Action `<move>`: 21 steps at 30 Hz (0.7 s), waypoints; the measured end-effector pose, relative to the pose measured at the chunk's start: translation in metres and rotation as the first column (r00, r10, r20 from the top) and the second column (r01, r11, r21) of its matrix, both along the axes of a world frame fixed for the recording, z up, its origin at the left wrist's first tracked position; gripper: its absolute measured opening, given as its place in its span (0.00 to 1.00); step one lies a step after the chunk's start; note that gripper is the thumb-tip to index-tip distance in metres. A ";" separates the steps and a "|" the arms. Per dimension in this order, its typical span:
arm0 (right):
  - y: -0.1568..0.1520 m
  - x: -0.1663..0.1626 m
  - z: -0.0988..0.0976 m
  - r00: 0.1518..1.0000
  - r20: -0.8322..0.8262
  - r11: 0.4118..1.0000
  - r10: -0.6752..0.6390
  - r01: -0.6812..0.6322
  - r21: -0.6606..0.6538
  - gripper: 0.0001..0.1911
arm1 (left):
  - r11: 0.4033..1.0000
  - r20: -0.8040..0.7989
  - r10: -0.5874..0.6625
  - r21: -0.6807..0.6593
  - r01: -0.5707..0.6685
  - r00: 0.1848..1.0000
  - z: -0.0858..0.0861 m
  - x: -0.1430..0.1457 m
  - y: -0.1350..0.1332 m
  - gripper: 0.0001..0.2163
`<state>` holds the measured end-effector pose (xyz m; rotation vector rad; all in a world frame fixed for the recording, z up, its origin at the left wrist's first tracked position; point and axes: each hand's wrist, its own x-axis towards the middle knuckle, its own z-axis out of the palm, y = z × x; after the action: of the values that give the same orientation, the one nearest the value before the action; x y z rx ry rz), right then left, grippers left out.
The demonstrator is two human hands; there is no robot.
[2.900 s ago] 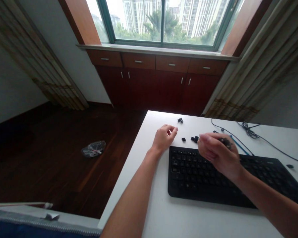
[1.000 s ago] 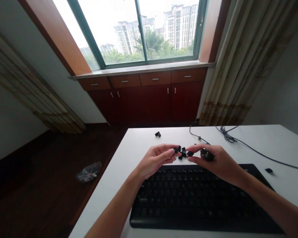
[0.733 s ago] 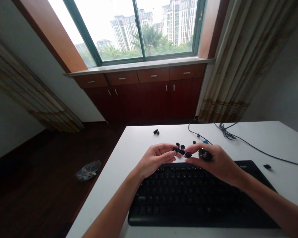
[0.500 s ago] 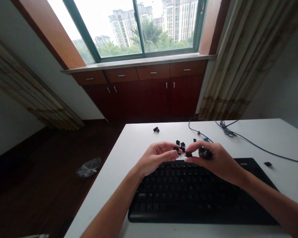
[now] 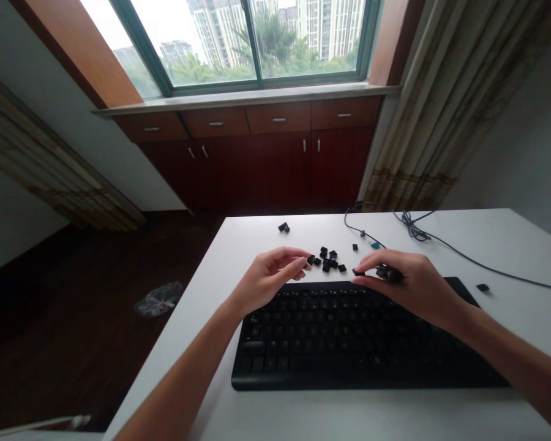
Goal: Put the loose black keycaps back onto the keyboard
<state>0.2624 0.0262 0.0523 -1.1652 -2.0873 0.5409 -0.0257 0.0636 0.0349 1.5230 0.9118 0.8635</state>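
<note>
Centrally, the pile (image 5: 326,264) lay nearer the half-curled left hand (image 5: 270,275), hold unclear; the right hand (image 5: 413,278) pinched a cap (image 5: 358,273), dark object (image 5: 390,274) palmed.

The left hand (image 5: 264,278) is held to the left of the pinch formed by the right hand (image 5: 411,278), apart from it, with the left thumb (image 5: 290,271) and left index finger (image 5: 290,252) brought close together at their ends. The pinch is made by the right thumb (image 5: 371,282) and right index finger (image 5: 380,257), pointed leftward. Behind these grips, the left forearm (image 5: 188,361) and right forearm (image 5: 514,355) are slanted inward.
</note>
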 end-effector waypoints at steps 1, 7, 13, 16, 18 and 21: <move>-0.004 0.004 -0.004 1.000 0.011 1.000 -0.001 0.001 -0.006 0.08 | 0.999 -0.030 0.021 0.041 -0.020 0.999 -0.002 -0.004 -0.003 0.13; -0.034 0.020 -0.032 0.984 0.163 0.993 0.077 -0.090 0.073 0.07 | 0.947 -0.065 0.253 0.222 -0.233 0.965 -0.021 -0.018 -0.017 0.11; -0.044 0.025 -0.039 0.939 0.292 0.966 0.180 -0.225 0.129 0.10 | 0.901 -0.005 0.376 0.234 -0.364 0.927 -0.021 -0.014 -0.017 0.11; -0.045 0.029 -0.040 0.934 0.300 0.962 0.194 -0.240 0.126 0.18 | 0.886 0.013 0.422 0.208 -0.416 0.906 -0.021 -0.015 -0.017 0.11; -0.046 0.031 -0.040 0.933 0.303 0.964 0.196 -0.241 0.116 0.20 | 0.878 0.023 0.449 0.175 -0.446 0.893 -0.021 -0.017 -0.016 0.11; -0.046 0.033 -0.041 0.935 0.306 0.965 0.178 -0.227 0.134 0.19 | 0.865 0.032 0.480 0.147 -0.479 0.876 -0.022 -0.017 -0.015 0.12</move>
<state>0.2951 -0.0198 0.0118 -0.9844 -2.4729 0.2898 -0.0432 0.0486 0.0133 1.4434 1.2857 1.3115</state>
